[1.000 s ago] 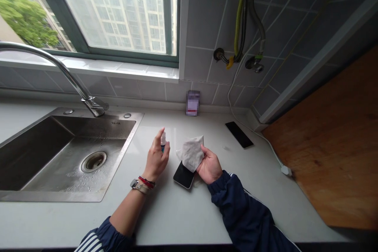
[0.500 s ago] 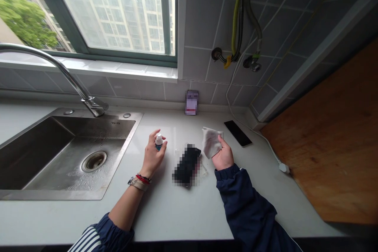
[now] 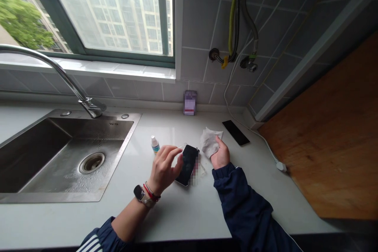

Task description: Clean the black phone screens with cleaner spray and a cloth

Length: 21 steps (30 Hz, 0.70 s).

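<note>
Left hand (image 3: 165, 167) is free of any load, fingers arched and thumb apart, poised at the left edge of the phone; whether a fingertip touches it, I cannot tell. Just beyond that hand a small white-capped bottle (image 3: 154, 143) stands on the tabletop (image 3: 177, 216), its base hidden. It looks light and smooth, best taken round the body below the cap.

Next comes the phone (image 3: 188, 159), lying flat with its dark face up, part of its right side blurred. It should be stiff and fairly light, its face slick and breakable, so the long side edges seem the safest hold. Farther back, a lit device (image 3: 189, 103) leans against the wall.

To the right of the phone, the right hand (image 3: 221, 156) pinches a pale cloth (image 3: 210, 141) between thumb and fingers, clear of the tabletop. The cloth seems soft, limp and nearly weightless; gripping a folded edge suits it. Farthest right of these, a second dark slab (image 3: 235, 132) lies flat near the white cable (image 3: 262, 138).
</note>
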Tool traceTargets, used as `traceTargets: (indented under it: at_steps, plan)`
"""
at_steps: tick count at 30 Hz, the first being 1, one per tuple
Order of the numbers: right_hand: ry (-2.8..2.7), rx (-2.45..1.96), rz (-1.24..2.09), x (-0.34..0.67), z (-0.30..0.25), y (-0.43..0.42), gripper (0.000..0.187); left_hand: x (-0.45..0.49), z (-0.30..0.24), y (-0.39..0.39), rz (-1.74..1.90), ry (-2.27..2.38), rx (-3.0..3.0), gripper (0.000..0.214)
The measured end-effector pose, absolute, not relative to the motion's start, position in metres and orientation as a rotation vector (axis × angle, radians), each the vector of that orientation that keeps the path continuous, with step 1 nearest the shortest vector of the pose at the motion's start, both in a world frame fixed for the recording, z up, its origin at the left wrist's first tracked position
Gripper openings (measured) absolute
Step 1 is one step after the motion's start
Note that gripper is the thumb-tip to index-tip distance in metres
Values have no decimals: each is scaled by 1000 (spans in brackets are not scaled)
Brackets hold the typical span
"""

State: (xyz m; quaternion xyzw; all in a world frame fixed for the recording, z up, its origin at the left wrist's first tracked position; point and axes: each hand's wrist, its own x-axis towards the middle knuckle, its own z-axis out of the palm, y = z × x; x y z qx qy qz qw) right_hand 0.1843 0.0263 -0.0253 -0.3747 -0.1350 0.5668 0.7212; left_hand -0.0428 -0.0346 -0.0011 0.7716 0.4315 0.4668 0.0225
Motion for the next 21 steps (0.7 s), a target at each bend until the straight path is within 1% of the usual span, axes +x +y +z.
traceTargets:
  at_steps: [1,3,5,6,10,13,14,15,16,18,19,20,21]
  plan:
    - [-300,-833,1240,185,-26,27,22,-38,0,-37,1259,1395,2373,24]
    - [-306,-846,1217,186,-27,28,22,-32,2,-40,972,1546,2278,46]
    - [-319,-860,1199,185,-28,28,22,-29,4,-41,786,1637,2172,65]
    - [-327,-865,1194,184,-29,27,22,-28,4,-40,725,1647,2132,71]
    - [-359,-891,1187,179,-30,24,21,-25,0,-31,628,1623,2030,80]
    - [-378,-915,1192,176,-30,22,19,-22,-2,-21,635,1596,1939,96]
    - [-384,-922,1191,175,-29,22,19,-21,-2,-18,625,1571,1889,98]
    - [-389,-930,1187,175,-30,22,18,-20,-1,-15,622,1541,1841,94]
    - [-395,-937,1181,175,-30,22,19,-20,0,-12,622,1504,1797,81]
    - [-409,-949,1162,175,-30,23,21,-20,1,-8,632,1396,1708,46]
    - [-420,-956,1150,175,-30,23,23,-20,2,-7,652,1328,1643,33]
    - [-435,-963,1136,175,-31,23,26,-21,3,-6,683,1251,1546,28]
    - [-452,-971,1121,175,-32,24,29,-21,4,-5,720,1168,1415,27]
